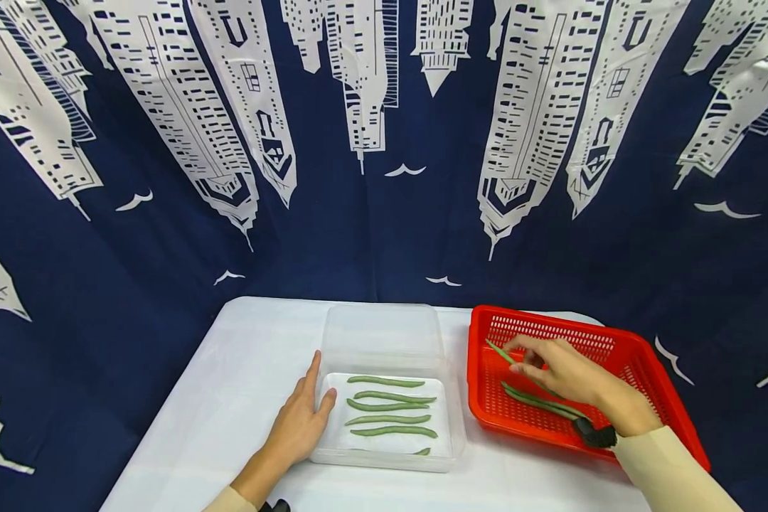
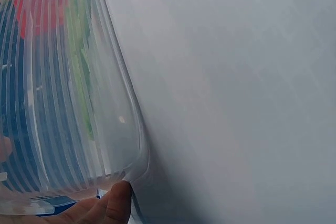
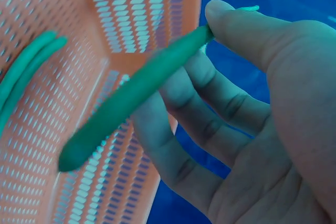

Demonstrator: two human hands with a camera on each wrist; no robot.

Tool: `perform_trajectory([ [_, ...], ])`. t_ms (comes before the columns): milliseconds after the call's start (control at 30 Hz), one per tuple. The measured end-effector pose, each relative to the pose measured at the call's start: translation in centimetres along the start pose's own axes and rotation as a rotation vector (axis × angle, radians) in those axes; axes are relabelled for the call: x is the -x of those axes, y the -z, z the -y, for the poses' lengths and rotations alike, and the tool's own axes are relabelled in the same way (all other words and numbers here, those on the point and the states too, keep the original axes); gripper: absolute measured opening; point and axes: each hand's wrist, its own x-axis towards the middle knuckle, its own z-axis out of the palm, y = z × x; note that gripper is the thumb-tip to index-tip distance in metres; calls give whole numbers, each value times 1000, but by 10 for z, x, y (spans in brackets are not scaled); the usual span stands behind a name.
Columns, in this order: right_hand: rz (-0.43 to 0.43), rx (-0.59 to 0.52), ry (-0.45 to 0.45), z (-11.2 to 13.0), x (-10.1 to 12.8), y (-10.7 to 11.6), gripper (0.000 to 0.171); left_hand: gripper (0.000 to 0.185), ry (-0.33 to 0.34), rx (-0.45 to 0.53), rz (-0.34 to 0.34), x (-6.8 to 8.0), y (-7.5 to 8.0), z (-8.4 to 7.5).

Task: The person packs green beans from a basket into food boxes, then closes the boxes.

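Observation:
My right hand (image 1: 560, 366) pinches a green bean (image 3: 136, 98) between thumb and fingers over the red basket (image 1: 668, 398). Below it in the basket lie a few more green beans (image 1: 537, 403). At the left side of a clear plastic container (image 1: 390, 461) rests my left hand (image 1: 301, 419), fingers extended along its wall and thumb at the rim. Several green beans (image 1: 393, 430) lie crosswise in rows inside the container. The one nearest its front wall is partly hidden. In the left wrist view, fingertips (image 2: 119, 198) touch the container's corner.
The container's clear lid (image 1: 384, 331) is folded back behind it. Both containers stand on a white table (image 1: 243, 377), the basket close to its right edge. A dark blue curtain (image 1: 371, 227) with white building prints hangs right behind the table.

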Motion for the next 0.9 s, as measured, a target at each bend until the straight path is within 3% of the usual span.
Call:
perform_trajectory([
  [433,-58,56,94,51,-17,-12,28,81,-4,0,7,0,-1,2],
  [900,45,91,148,95,-41,-44,27,79,-9,-3,6,2,2,1],
])
